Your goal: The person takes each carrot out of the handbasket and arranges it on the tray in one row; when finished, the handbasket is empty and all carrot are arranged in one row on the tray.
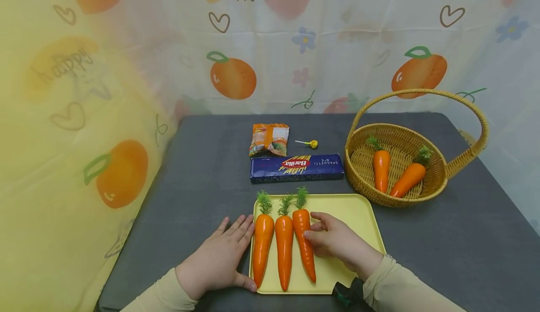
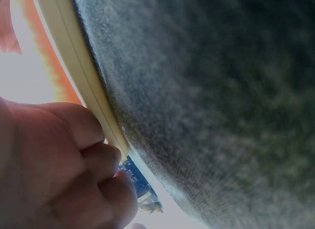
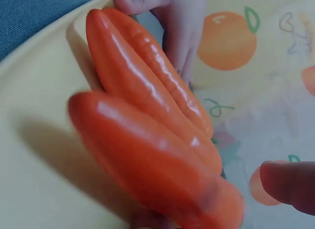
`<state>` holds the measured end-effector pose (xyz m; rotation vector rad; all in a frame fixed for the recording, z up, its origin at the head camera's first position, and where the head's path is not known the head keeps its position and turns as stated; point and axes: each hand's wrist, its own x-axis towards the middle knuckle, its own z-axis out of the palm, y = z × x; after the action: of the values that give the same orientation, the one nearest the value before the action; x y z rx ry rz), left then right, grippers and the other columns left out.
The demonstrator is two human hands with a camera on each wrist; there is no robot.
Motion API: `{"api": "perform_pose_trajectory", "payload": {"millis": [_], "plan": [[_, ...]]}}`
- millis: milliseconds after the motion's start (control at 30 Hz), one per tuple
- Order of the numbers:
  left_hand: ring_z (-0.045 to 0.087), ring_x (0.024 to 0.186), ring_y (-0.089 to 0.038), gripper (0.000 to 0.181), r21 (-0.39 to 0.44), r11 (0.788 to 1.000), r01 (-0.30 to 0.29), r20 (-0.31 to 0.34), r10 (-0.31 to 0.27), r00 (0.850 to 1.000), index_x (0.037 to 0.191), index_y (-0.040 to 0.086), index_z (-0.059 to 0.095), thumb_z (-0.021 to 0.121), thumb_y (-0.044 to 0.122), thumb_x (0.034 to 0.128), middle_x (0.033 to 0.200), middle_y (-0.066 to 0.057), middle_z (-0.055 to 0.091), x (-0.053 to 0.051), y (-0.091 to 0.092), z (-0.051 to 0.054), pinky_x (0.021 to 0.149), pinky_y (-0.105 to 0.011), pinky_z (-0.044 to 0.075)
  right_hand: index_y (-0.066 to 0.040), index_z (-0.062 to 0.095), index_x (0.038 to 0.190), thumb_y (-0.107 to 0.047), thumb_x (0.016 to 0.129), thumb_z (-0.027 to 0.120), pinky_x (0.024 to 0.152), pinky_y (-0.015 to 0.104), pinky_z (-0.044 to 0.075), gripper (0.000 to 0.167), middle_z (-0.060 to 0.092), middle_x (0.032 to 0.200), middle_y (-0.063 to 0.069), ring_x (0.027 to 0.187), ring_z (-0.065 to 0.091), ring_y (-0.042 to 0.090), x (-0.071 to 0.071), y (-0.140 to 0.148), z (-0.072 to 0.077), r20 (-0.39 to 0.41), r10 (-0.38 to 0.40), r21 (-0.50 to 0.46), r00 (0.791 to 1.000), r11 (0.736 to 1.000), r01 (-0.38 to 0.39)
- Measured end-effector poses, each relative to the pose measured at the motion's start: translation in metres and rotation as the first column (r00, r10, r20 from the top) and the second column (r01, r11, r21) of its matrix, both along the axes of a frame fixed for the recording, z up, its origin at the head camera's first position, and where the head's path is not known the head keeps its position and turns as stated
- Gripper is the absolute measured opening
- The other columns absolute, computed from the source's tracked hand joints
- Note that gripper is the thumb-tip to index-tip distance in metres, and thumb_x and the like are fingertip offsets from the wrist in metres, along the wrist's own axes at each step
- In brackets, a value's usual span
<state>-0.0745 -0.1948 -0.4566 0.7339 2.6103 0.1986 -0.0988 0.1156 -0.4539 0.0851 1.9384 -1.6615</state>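
Three orange carrots with green tops lie side by side on a yellow tray (image 1: pixel 346 218): the left carrot (image 1: pixel 263 246), the middle carrot (image 1: pixel 284 251) and the right carrot (image 1: pixel 304 244). My left hand (image 1: pixel 219 255) rests along the tray's left edge, fingers extended, thumb by its lower corner. On the other side, my right hand (image 1: pixel 337 239) touches the right carrot's side, thumb tip over its edge. In the right wrist view, one fingertip meets the near carrot (image 3: pixel 157 155) from below while another finger (image 3: pixel 288 184) stands apart from it.
Behind the tray lies a blue spaghetti box (image 1: pixel 312 173), with an orange snack packet (image 1: pixel 267 138) and a yellow lollipop (image 1: pixel 313 144) beyond it. A wicker basket (image 1: pixel 358 180) holding two more carrots (image 1: pixel 381 169) stands at the back right, its handle raised.
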Motion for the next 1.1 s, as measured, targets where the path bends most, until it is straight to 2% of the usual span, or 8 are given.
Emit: {"api": "perform_pose_trajectory", "payload": {"millis": [267, 467, 600, 667, 800, 867, 933, 1100], "plan": [[0.025, 0.17, -0.035, 0.141, -0.007, 1.0, 0.006, -0.01, -0.006, 1.0, 0.174, 0.004, 0.032, 0.072, 0.095, 0.0734, 0.184, -0.012, 0.022, -0.001, 0.0, -0.002, 0.136, -0.067, 0.017, 0.011, 0.04, 0.163, -0.013, 0.105, 0.073, 0.092, 0.049, 0.066, 0.07, 0.063, 0.135, 0.027, 0.095, 0.078, 0.028, 0.001, 0.003, 0.005, -0.045, 0.03, 0.064, 0.999, 0.998, -0.027], [0.024, 0.17, -0.036, 0.141, -0.01, 1.0, 0.006, -0.015, -0.007, 1.0, 0.174, 0.004, 0.031, 0.073, 0.094, 0.0736, 0.184, -0.013, 0.021, -0.002, 0.001, -0.003, 0.136, -0.067, 0.016, 0.009, 0.043, 0.162, -0.017, 0.11, 0.069, 0.097, 0.051, 0.065, 0.064, 0.064, 0.134, 0.026, 0.103, 0.078, 0.032, -0.008, 0.016, 0.022, -0.06, 0.105, 0.058, 0.993, 0.993, -0.101], [0.024, 0.17, -0.036, 0.141, -0.01, 1.0, 0.005, -0.012, -0.005, 1.0, 0.174, 0.004, 0.031, 0.072, 0.094, 0.0738, 0.184, -0.013, 0.021, -0.002, 0.0, -0.003, 0.136, -0.068, 0.016, 0.01, 0.046, 0.159, -0.025, 0.116, 0.058, 0.102, 0.048, 0.064, 0.056, 0.069, 0.137, 0.025, 0.113, 0.077, 0.032, -0.023, 0.036, 0.041, -0.095, 0.232, -0.075, 0.968, 0.968, -0.239], [0.024, 0.17, -0.036, 0.141, -0.008, 1.0, 0.004, -0.013, -0.004, 1.0, 0.174, 0.004, 0.032, 0.072, 0.094, 0.0737, 0.184, -0.013, 0.021, -0.001, 0.0, -0.003, 0.135, -0.068, 0.016, 0.008, 0.056, 0.152, -0.029, 0.119, 0.052, 0.102, 0.043, 0.064, 0.049, 0.074, 0.135, 0.02, 0.115, 0.078, 0.028, -0.032, 0.051, 0.051, -0.128, 0.245, -0.176, 0.961, 0.948, -0.265], [0.025, 0.17, -0.036, 0.141, -0.008, 1.0, 0.007, -0.02, -0.007, 1.0, 0.174, 0.004, 0.032, 0.072, 0.095, 0.0735, 0.184, -0.013, 0.022, -0.002, 0.001, -0.003, 0.136, -0.068, 0.016, -0.006, 0.074, 0.137, -0.029, 0.123, 0.04, 0.1, 0.035, 0.064, 0.043, 0.081, 0.126, 0.007, 0.114, 0.08, 0.021, -0.05, 0.081, 0.07, -0.214, 0.164, -0.36, 0.963, 0.903, -0.234], [0.025, 0.17, -0.035, 0.141, -0.007, 1.0, 0.007, -0.02, -0.007, 1.0, 0.174, 0.005, 0.033, 0.072, 0.095, 0.0731, 0.184, -0.013, 0.022, -0.001, 0.001, -0.002, 0.136, -0.067, 0.016, -0.011, 0.077, 0.132, -0.026, 0.123, 0.036, 0.101, 0.034, 0.064, 0.045, 0.081, 0.125, 0.007, 0.115, 0.081, 0.022, -0.058, 0.094, 0.076, -0.24, 0.12, -0.441, 0.963, 0.871, -0.218], [0.026, 0.17, -0.035, 0.141, -0.005, 1.0, 0.006, -0.018, -0.006, 1.0, 0.174, 0.004, 0.033, 0.072, 0.095, 0.0728, 0.184, -0.013, 0.023, -0.001, 0.001, -0.002, 0.136, -0.067, 0.017, -0.01, 0.078, 0.132, -0.024, 0.124, 0.032, 0.102, 0.035, 0.063, 0.048, 0.081, 0.126, 0.009, 0.117, 0.08, 0.023, -0.064, 0.105, 0.081, -0.254, 0.084, -0.5, 0.963, 0.841, -0.206], [0.026, 0.17, -0.035, 0.141, -0.005, 1.0, 0.002, -0.014, -0.002, 1.0, 0.174, 0.004, 0.033, 0.072, 0.095, 0.0725, 0.184, -0.012, 0.023, -0.001, 0.0, -0.003, 0.135, -0.068, 0.017, -0.005, 0.076, 0.133, -0.023, 0.124, 0.03, 0.104, 0.036, 0.063, 0.05, 0.08, 0.128, 0.011, 0.118, 0.079, 0.025, -0.074, 0.126, 0.091, -0.274, 0.016, -0.576, 0.962, 0.798, -0.178]]}}
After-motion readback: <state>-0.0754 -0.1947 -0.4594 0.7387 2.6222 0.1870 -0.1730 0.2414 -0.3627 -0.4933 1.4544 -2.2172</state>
